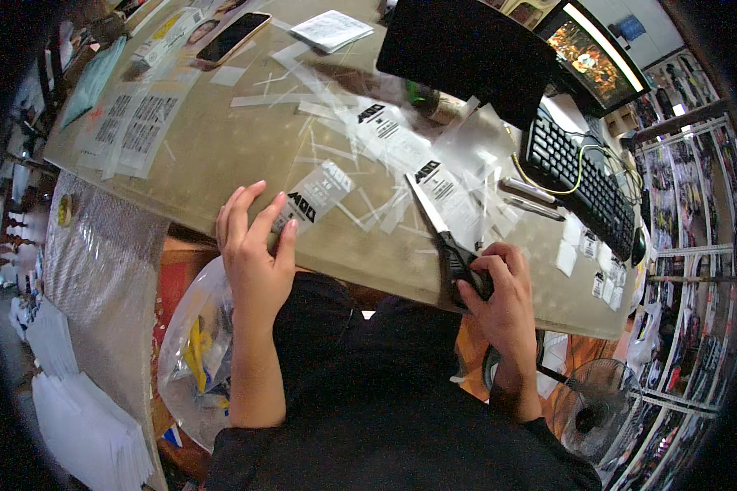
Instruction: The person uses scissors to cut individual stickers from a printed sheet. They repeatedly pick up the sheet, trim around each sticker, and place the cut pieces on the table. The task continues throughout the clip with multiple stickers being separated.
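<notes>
The slip (329, 186) lies on the desk (192, 159) at the nearer left hand's (258, 250) fingertips, long axis running away rightward; those fingers spread wide; the right hand (504, 286) grips scissors (431, 207), blades pointing away and leftward.

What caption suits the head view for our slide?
Right hand holds black-handled metal scissors, left hand at a pale black-printed rectangular label.

We hold black-handled, silver-bladed scissors (445, 238) in our right hand (504, 296), our left hand (258, 254) spread beside a translucent, black-printed plastic piece (323, 195) on the tan desk (201, 155).
</notes>
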A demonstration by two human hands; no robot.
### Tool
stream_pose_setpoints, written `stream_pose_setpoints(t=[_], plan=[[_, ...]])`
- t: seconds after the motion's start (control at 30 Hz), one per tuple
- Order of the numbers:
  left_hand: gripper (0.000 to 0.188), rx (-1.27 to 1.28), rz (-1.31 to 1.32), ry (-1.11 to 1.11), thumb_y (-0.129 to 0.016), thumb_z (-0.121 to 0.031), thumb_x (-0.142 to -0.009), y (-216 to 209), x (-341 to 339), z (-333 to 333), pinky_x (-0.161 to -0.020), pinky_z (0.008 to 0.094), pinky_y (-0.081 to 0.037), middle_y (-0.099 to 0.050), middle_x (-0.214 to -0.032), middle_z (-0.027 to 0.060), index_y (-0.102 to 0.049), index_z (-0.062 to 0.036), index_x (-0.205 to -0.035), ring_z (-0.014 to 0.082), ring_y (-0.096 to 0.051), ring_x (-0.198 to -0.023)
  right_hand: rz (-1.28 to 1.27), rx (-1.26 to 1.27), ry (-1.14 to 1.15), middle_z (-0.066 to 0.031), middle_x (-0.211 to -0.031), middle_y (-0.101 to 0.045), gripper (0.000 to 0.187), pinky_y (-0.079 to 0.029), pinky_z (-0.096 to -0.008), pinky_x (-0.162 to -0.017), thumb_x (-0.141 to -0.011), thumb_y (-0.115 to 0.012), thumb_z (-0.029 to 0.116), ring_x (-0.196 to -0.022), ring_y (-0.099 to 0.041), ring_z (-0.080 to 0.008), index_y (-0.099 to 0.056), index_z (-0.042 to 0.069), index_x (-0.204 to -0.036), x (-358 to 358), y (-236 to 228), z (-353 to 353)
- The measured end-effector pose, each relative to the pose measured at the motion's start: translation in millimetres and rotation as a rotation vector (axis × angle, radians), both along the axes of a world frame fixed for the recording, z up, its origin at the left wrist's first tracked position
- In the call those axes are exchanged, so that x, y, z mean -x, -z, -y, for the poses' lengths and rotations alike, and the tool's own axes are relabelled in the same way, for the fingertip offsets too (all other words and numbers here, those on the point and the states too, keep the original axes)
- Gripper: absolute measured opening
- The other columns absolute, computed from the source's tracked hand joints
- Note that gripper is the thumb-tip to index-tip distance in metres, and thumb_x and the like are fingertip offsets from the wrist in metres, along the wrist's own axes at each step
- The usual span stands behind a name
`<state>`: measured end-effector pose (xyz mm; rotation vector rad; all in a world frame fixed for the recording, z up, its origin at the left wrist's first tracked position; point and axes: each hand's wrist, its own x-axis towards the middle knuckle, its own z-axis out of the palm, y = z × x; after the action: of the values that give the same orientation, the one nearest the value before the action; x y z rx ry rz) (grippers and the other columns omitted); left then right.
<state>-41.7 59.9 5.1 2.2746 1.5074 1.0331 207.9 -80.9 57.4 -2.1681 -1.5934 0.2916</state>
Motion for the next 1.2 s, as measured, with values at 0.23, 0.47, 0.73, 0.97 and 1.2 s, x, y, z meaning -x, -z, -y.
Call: stream_pose_setpoints(t=[0.23, 0.47, 0.73, 0.97, 1.2], plan=[[0.023, -0.064, 0.094, 0.017, -0.065, -0.008, -0.075, -2, 2, -8, -0.091, 0.0394, -0.038, -0.060, -0.103, 0.0084, -0.066, -0.0078, -0.098, 0.0294, -0.051, -0.103, -0.008, 0.096, 0.003, -0.0109, -0.091, -0.057, 0.018, -0.048, -0.0331, -0.068, -0.068, -0.069, 0.004, -0.077, -0.059, -0.0255, -0.060, -0.002, -0.082, -4, -3, -6], [0.025, 0.304, 0.729, 0.153, -0.057, 0.004, -0.082, -4, -17, 3, -0.065, 0.0222, -0.048, -0.062, -0.091, 0.0054, -0.060, -0.0045, -0.106, 0.0093, -0.058, -0.077, -0.201, 0.187, 0.089, -0.0103, -0.082, -0.061, 0.011, -0.048, -0.0269, -0.059, -0.076, -0.060, -0.004, -0.065, -0.061, -0.0166, -0.060, -0.001, -0.086, -29, 3, 0], [0.016, 0.630, 0.973, 0.240, -0.056, 0.004, -0.084, -8, -34, 17, -0.065, 0.0204, -0.050, -0.061, -0.089, 0.0034, -0.059, 0.0017, -0.099, 0.0057, -0.057, -0.075, -0.888, -0.080, 0.183, -0.0072, -0.077, -0.061, 0.016, -0.047, -0.0245, -0.058, -0.081, -0.057, -0.001, -0.065, -0.059, -0.0142, -0.052, -0.002, -0.096, -22, 19, 34], [0.022, 0.611, 0.979, 0.225, -0.063, 0.005, -0.079, 3, -47, 26, -0.069, 0.0197, -0.045, -0.060, -0.089, 0.0048, -0.057, 0.0029, -0.100, 0.0070, -0.056, -0.077, -1.377, 0.176, -0.102, -0.0048, -0.067, -0.060, 0.060, -0.047, -0.0251, -0.053, -0.066, -0.074, 0.055, -0.058, -0.060, -0.0135, -0.054, 0.001, -0.084, 45, 52, 80], [0.021, 0.531, 0.994, 0.272, -0.062, 0.005, -0.080, -7, -59, 37, -0.070, 0.0190, -0.045, -0.059, -0.092, 0.0027, -0.056, 0.0003, -0.100, 0.0058, -0.055, -0.081, -1.405, 0.175, -0.183, -0.0054, -0.064, -0.060, 0.068, -0.046, -0.0240, -0.054, -0.069, -0.065, 0.063, -0.058, -0.059, -0.0128, -0.054, -0.001, -0.088, 60, 60, 72]])
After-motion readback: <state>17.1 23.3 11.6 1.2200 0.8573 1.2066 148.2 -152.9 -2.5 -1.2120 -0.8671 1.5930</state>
